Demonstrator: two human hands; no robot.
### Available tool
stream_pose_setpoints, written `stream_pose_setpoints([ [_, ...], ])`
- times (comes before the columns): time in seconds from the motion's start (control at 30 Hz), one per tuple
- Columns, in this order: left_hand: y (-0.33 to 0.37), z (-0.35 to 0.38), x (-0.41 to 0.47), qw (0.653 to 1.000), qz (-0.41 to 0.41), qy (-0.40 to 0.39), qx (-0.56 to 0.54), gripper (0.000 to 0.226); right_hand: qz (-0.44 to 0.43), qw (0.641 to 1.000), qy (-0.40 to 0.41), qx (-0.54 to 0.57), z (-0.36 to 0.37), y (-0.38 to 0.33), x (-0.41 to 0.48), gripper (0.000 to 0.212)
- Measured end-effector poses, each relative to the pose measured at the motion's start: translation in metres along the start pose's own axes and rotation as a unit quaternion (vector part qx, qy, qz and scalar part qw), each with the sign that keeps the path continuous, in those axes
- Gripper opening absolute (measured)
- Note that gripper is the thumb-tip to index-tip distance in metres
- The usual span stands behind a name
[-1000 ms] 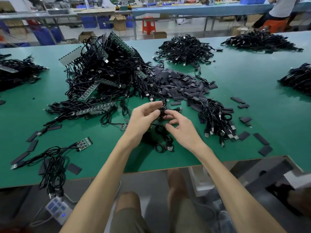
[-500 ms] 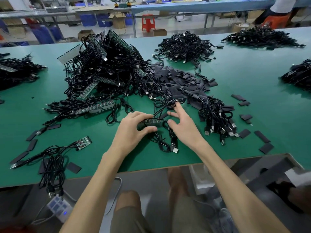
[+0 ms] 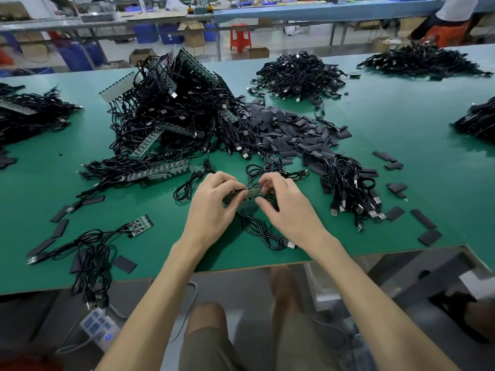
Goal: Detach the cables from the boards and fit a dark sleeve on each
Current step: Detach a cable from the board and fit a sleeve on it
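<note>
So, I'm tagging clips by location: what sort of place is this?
Probably an electronics assembly workshop: long green benches, heaps of black cables on circuit boards, and a pile of dark sleeves.

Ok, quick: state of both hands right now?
Left hand: closed, gripping the board.
Right hand: closed, pinching the right end of the same board.

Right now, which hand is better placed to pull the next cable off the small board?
Probably the right hand: its fingertips pinch the end of the board where the black cables leave it, while the left hand grips the other end and steadies it.
</note>
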State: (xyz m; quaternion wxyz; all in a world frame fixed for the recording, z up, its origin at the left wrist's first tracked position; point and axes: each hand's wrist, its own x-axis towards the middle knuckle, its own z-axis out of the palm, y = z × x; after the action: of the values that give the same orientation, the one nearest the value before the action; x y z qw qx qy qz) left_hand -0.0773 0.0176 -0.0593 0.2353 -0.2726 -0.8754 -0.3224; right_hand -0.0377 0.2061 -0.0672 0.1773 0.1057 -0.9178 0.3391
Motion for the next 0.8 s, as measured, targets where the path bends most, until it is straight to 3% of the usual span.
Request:
stream_pose_setpoints([
  [0.17,0.001,0.000,-0.001,1.000,0.024,0.008,0.007,0.013,-0.031,0.998,0.036,-0.050,-0.002,-0.004,-0.001,0.007],
  [0.4,0.007,0.003,-0.005,0.990,0.102,0.035,0.093,0.011,-0.029,0.997,0.032,-0.059,-0.003,-0.008,-0.004,0.009],
  [0.8,0.006,0.005,-0.005,0.991,0.099,-0.003,0.089,0.010,-0.044,0.997,0.018,-0.060,-0.006,-0.015,-0.006,0.010],
])
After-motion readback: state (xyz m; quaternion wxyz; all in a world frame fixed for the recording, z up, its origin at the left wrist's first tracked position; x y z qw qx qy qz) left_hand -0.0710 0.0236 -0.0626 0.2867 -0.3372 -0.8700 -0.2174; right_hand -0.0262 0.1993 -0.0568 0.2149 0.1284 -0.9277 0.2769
